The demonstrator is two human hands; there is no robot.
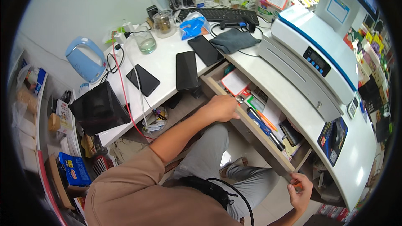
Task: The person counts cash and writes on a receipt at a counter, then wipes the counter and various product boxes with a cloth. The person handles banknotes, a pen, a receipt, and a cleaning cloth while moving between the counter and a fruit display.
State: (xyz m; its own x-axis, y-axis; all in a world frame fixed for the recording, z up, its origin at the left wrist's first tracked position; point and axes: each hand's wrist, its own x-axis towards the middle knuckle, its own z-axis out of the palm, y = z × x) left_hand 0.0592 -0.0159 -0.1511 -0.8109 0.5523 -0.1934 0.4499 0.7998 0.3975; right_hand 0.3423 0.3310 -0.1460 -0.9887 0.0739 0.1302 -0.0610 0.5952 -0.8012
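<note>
A wooden drawer [262, 138] stands pulled out from under the white counter, with its front edge towards me. My left hand [223, 108] rests over the far end of that front edge, fingers curled down on it. At the near corner, my right hand [300, 191] has its fingers on the drawer front, with a small orange thing by the fingers that I cannot identify. Inside the drawer lie a red-edged white card [236, 82], an orange pen [266, 120], a blue-and-black tool or pen [260, 121], a black wallet-like item [290, 133] and loose papers.
On the white counter are three dark phones, one a smartphone [143, 80], a tablet [100, 108], a blue electric kettle [85, 59], a glass of liquid [146, 42] and a keyboard [220, 15]. A white scale-like machine [317, 47] stands above the drawer. Cables hang off the counter's left edge.
</note>
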